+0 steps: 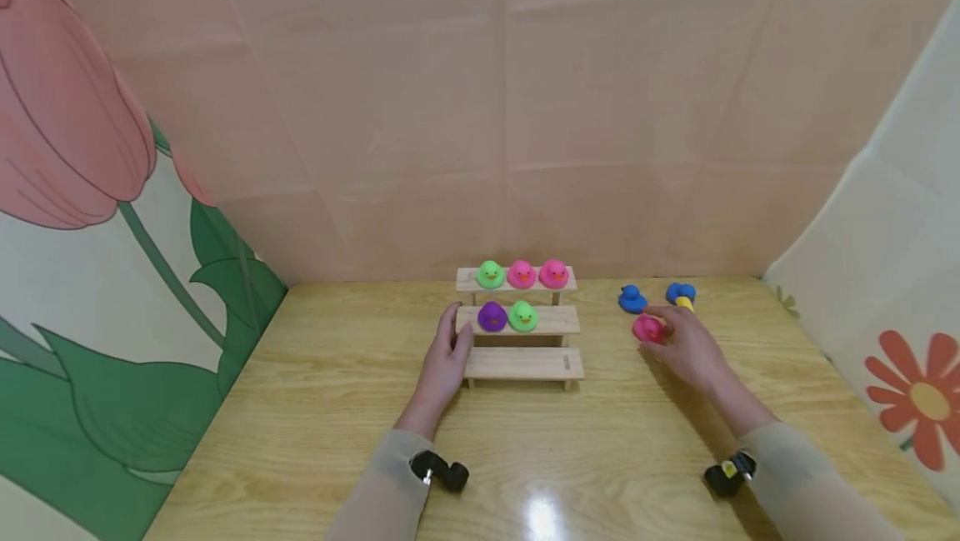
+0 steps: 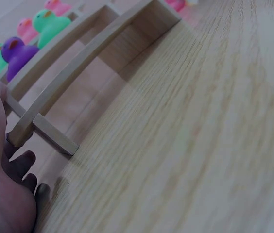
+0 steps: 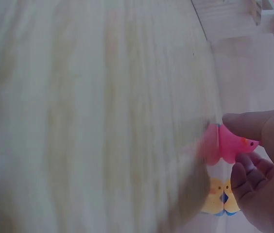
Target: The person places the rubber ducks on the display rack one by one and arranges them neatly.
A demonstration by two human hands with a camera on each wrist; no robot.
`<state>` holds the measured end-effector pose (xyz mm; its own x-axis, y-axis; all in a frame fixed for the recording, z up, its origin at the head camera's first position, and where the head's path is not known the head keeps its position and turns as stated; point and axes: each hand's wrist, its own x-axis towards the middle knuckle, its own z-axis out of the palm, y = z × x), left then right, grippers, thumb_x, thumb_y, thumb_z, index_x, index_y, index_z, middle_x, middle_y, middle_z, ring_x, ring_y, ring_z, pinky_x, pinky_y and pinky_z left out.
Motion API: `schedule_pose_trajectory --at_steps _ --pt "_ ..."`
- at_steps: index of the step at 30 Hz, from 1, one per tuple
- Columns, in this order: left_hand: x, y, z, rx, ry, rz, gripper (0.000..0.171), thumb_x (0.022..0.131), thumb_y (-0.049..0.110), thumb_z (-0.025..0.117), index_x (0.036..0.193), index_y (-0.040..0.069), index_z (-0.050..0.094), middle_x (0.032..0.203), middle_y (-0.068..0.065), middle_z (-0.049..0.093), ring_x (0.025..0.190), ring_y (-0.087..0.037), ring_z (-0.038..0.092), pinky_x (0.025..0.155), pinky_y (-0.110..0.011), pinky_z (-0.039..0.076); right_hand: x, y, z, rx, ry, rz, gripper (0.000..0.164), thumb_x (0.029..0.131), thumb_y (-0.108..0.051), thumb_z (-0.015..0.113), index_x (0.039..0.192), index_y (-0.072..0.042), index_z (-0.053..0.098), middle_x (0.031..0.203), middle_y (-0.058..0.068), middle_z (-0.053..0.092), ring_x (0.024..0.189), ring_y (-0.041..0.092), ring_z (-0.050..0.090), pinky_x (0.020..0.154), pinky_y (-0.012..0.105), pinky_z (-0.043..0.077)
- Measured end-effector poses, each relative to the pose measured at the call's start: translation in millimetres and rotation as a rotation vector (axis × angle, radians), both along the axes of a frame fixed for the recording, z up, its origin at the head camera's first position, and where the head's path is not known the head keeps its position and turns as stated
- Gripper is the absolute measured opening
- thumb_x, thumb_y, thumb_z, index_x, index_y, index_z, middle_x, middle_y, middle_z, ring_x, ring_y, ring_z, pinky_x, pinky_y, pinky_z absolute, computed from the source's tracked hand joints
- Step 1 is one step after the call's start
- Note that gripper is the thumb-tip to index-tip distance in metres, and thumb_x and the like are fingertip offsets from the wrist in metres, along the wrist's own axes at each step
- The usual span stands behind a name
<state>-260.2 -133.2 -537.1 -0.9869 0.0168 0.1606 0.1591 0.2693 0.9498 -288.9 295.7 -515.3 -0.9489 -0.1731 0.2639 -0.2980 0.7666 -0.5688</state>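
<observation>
A three-step wooden stand point(image 1: 522, 364) carries small rubber ducks. On its top step are a green duck point(image 1: 491, 275) and two pink ducks, one in the middle point(image 1: 521, 275) and one at the right point(image 1: 554, 274). The middle step bears a purple duck point(image 1: 492, 317) and a green duck point(image 1: 523, 317). My left hand point(image 1: 447, 362) grips the stand's left end, its fingers curled beneath a board in the left wrist view. To the right, my right hand point(image 1: 690, 349) holds a pink duck point(image 3: 233, 143) between thumb and fingers, low at the tabletop.
A blue duck point(image 1: 632, 299) sits just beyond the right hand. Beside it is a blue toy point(image 1: 678, 291) with a yellow part, partly behind that hand. A pinkish cloth point(image 1: 502, 107) hangs behind the wooden table point(image 1: 315, 408). Printed flower panels flank both sides.
</observation>
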Motion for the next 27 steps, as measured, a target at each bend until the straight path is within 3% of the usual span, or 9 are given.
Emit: schedule_pose_trajectory --at_steps 11,19,27 --pt "-0.5 -0.4 0.1 -0.001 -0.006 -0.001 0.068 0.116 0.057 0.047 0.176 0.028 0.029 0.18 -0.008 0.029 0.161 -0.038 0.034 0.13 -0.056 0.03 -0.5 -0.1 -0.1 0.0 -0.031 0.019 0.059 0.095 -0.006 0.087 0.145 0.01 0.061 0.139 0.033 0.06 0.109 0.044 0.064 0.095 0.062 0.056" --pt "0.8 -0.8 0.6 -0.012 -0.013 0.003 0.063 0.116 0.059 0.046 0.174 0.039 0.03 0.18 -0.008 0.029 0.162 -0.038 0.033 0.131 -0.056 0.029 -4.2 2.6 -4.2 0.005 -0.031 0.001 0.051 0.096 -0.007 0.087 0.141 0.006 0.066 0.12 0.025 0.07 0.098 0.036 0.065 0.086 0.052 0.054" --pt "-0.1 -0.6 -0.5 -0.013 -0.021 0.002 0.063 0.116 0.06 0.046 0.173 0.041 0.03 0.18 -0.006 0.028 0.161 -0.037 0.034 0.13 -0.055 0.03 -5.0 4.1 -6.1 0.012 -0.029 -0.007 0.047 0.097 -0.009 0.087 0.137 0.006 0.068 0.12 0.025 0.07 0.101 0.039 0.064 0.089 0.055 0.053"
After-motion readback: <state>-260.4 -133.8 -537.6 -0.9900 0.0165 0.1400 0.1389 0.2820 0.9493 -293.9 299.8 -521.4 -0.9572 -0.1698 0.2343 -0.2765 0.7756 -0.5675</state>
